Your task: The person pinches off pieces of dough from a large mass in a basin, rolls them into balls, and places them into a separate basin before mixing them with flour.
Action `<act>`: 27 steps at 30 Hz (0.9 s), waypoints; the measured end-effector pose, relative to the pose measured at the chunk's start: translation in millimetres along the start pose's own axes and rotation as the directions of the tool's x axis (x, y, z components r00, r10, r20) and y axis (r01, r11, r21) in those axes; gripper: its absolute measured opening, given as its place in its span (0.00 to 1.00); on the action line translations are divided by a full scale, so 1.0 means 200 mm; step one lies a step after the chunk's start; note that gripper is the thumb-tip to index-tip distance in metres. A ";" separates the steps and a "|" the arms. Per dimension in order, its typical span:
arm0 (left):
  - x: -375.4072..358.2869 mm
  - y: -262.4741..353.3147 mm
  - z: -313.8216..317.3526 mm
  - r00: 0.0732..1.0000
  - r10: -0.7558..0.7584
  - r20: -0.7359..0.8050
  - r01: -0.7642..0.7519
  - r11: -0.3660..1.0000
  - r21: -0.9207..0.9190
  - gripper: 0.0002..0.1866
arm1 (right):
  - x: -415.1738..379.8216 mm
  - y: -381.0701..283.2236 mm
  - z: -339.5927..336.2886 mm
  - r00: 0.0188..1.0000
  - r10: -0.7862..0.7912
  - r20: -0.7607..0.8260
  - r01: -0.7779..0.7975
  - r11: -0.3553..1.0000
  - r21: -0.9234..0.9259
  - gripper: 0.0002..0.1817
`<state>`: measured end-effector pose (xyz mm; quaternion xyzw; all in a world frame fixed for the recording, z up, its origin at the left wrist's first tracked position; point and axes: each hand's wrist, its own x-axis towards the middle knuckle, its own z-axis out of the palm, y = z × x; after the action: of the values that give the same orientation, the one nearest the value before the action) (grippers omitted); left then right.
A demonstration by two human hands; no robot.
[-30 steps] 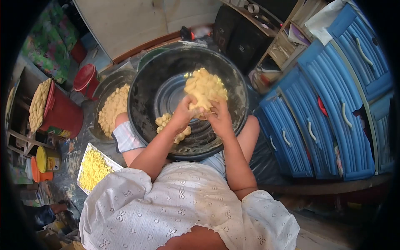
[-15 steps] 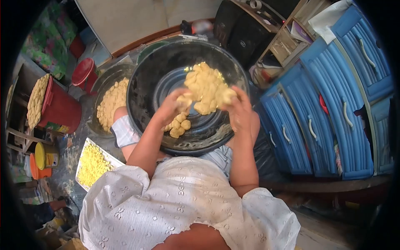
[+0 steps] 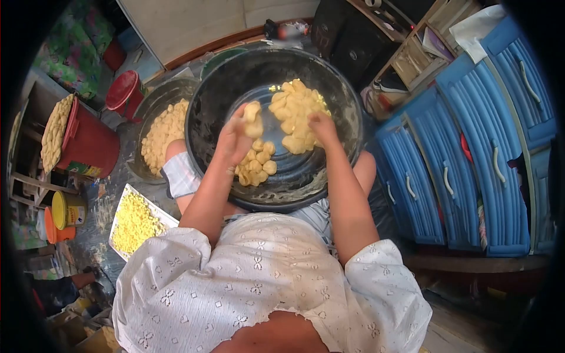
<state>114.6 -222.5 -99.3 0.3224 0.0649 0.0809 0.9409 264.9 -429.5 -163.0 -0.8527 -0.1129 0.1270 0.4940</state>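
Note:
A large black basin (image 3: 200, 153) rests between my knees. Inside it, a big heap of yellowish dough pieces (image 3: 294, 112) lies toward the back right, with small yellow bits at its edge. A smaller pile of dough balls (image 3: 256, 165) sits nearer to me. My left hand (image 3: 234, 138) is closed on a piece of dough (image 3: 253, 119) above the smaller pile. My right hand (image 3: 323, 127) is at the right side of the big heap, fingers pressed together; what they hold, if anything, is hidden.
At the left stand a second basin of dough pieces (image 3: 168, 135), a white tray of yellow bits (image 3: 136, 223), a red bucket (image 3: 91, 144) and a yellow tub (image 3: 69, 210). Blue drawers (image 3: 465, 159) line the right. Part of another person (image 3: 79, 279) shows at lower left.
My right hand has moved back to the heap, and the piece it was beside is no longer distinct. My left hand has lifted its dough slightly. The view has shifted a little.

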 end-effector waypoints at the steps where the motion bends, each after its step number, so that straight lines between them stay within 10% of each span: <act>1: 0.00 0.00 0.00 1.000 -0.009 0.022 0.010 0.999 -0.050 0.32 | 0.05 0.06 0.02 0.997 -0.014 -0.078 -0.005 0.971 -0.239 0.11; 7: -0.05 0.05 0.06 0.988 0.042 -0.146 -0.033 0.998 0.062 0.34 | 0.11 0.23 0.03 0.892 0.109 -0.439 -0.226 0.948 -0.224 0.13; 18: -0.05 0.03 0.03 0.996 -0.092 -0.005 0.090 0.982 -0.165 0.15 | 0.09 0.30 0.11 0.898 0.025 -0.440 -0.239 0.867 -0.437 0.14; 27: -0.07 -0.01 0.07 0.978 -0.192 0.084 0.197 0.979 -0.050 0.20 | 0.07 0.21 0.03 0.898 0.084 -0.432 -0.269 0.882 -0.387 0.09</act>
<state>104.5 -234.7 -87.9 0.2900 0.0567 -0.0225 0.9551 278.7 -441.0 -204.3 -0.9558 0.0455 -0.0349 0.2884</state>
